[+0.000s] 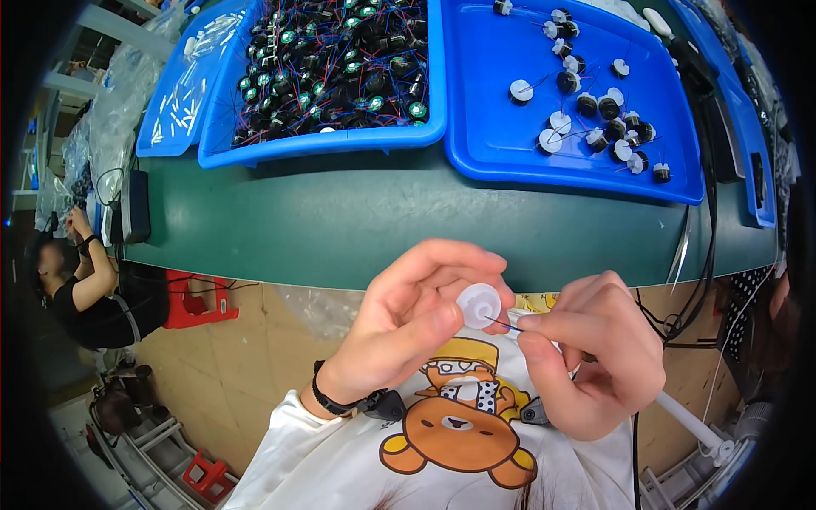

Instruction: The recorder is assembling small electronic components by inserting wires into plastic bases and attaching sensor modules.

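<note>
Your right hand [599,353] pinches the thin wires [507,325] tight between thumb and forefinger; your left hand [406,327] holds the white disc [478,303] lightly, near frame centre. Best pull gently, straight from its hub. Similar discs occupy the blue tray [484,115], upper right.

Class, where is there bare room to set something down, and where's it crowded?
Bare: the green tabletop between the middle tray and the near table edge; the near-left corner of the right tray. Crowded: the middle tray, heaped with wired black parts.
</note>
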`<state>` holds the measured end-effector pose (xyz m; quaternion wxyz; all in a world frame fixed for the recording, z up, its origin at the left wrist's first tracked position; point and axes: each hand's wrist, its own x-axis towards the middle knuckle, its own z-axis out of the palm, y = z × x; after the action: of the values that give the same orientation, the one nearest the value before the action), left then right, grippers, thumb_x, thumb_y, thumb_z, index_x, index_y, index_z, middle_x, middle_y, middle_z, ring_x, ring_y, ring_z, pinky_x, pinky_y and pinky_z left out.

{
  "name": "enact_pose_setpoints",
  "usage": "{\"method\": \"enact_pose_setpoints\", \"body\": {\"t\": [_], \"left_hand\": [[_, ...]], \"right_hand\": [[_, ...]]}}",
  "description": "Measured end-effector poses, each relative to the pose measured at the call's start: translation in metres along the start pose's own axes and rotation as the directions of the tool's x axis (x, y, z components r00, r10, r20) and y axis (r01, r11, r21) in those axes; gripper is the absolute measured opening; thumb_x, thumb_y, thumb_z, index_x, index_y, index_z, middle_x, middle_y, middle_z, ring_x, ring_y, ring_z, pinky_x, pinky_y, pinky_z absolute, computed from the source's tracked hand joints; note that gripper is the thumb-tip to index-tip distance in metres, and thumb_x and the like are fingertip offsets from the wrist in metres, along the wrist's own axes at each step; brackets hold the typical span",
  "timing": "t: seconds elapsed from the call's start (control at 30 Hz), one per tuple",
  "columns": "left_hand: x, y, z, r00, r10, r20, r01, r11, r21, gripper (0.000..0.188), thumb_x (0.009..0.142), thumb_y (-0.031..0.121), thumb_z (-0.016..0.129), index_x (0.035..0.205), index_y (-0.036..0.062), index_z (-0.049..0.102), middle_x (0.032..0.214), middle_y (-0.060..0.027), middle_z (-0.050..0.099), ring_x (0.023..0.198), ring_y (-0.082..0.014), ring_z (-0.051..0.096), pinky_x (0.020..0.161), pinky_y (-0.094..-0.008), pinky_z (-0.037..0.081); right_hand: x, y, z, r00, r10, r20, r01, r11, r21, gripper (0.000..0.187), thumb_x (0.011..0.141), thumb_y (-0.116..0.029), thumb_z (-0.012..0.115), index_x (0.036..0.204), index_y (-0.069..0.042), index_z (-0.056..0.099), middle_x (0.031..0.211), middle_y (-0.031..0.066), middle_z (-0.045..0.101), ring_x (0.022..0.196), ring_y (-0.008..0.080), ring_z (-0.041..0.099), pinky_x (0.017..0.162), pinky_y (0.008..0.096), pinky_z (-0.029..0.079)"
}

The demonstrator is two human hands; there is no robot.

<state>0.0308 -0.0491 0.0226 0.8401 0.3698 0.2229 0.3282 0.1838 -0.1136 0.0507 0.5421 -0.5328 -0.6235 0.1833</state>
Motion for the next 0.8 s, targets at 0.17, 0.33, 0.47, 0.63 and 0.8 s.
{"method": "enact_pose_setpoints", "body": {"t": [0.17, 0.33, 0.47, 0.63, 0.8], "left_hand": [[-0.002, -0.008, -0.018, 0.979, 0.076, 0.187, -0.043, 0.983, -0.179, 0.030, 0.091, 0.019, 0.051, 0.110, -0.0027, 0.043, 0.099, -0.0112, 0.054, 0.089, -0.0165, 0.056, 0.078, -0.0304, 0.046], [-0.004, -0.006, -0.017, 0.982, 0.044, 0.185, -0.025, 0.994, -0.105, 0.029, 0.092, 0.024, 0.050, 0.105, -0.0012, 0.044, 0.093, -0.0084, 0.053, 0.081, -0.0126, 0.054, 0.073, -0.0260, 0.045], [-0.003, -0.002, -0.006, 0.998, 0.026, 0.062, -0.033, 0.994, 0.108, 0.044, 0.088, 0.045, 0.051, 0.092, 0.0015, 0.045, 0.077, -0.0091, 0.050, 0.065, -0.0153, 0.051, 0.055, -0.0262, 0.040], [-0.003, 0.000, -0.007, 0.997, 0.017, 0.071, -0.026, 0.991, 0.134, 0.045, 0.089, 0.045, 0.050, 0.092, 0.0009, 0.045, 0.077, -0.0089, 0.050, 0.064, -0.0130, 0.049, 0.051, -0.0226, 0.038], [-0.004, -0.002, -0.017, 0.982, 0.005, 0.187, 0.010, 0.997, -0.081, 0.024, 0.093, 0.022, 0.048, 0.102, -0.0001, 0.047, 0.088, -0.0056, 0.051, 0.075, -0.0097, 0.050, 0.068, -0.0238, 0.041]], "right_hand": [[0.001, -0.003, 0.000, 0.987, -0.162, 0.014, 0.161, 0.960, -0.227, 0.028, 0.054, 0.009, 0.069, 0.081, 0.001, 0.066, 0.059, 0.0011, 0.044, 0.051, 0.0136, 0.040, 0.045, 0.0265, 0.034], [0.006, -0.011, 0.000, 0.973, -0.206, 0.109, 0.229, 0.926, -0.299, 0.032, 0.050, 0.009, 0.070, 0.081, 0.002, 0.066, 0.059, 0.0012, 0.043, 0.049, 0.0151, 0.039, 0.044, 0.0273, 0.031], [0.003, -0.010, 0.003, 0.972, -0.221, 0.080, 0.235, 0.927, -0.293, 0.032, 0.049, 0.008, 0.070, 0.081, 0.003, 0.065, 0.059, 0.0018, 0.043, 0.048, 0.0158, 0.038, 0.043, 0.0280, 0.029], [0.008, -0.013, 0.002, 0.963, -0.224, 0.146, 0.262, 0.903, -0.339, 0.032, 0.050, 0.009, 0.070, 0.081, 0.004, 0.065, 0.059, 0.0027, 0.044, 0.048, 0.0160, 0.038, 0.042, 0.0284, 0.029], [0.008, -0.012, 0.003, 0.961, -0.241, 0.139, 0.274, 0.900, -0.338, 0.032, 0.050, 0.009, 0.070, 0.081, 0.005, 0.064, 0.059, 0.0032, 0.045, 0.047, 0.0161, 0.038, 0.042, 0.0285, 0.029]]}}
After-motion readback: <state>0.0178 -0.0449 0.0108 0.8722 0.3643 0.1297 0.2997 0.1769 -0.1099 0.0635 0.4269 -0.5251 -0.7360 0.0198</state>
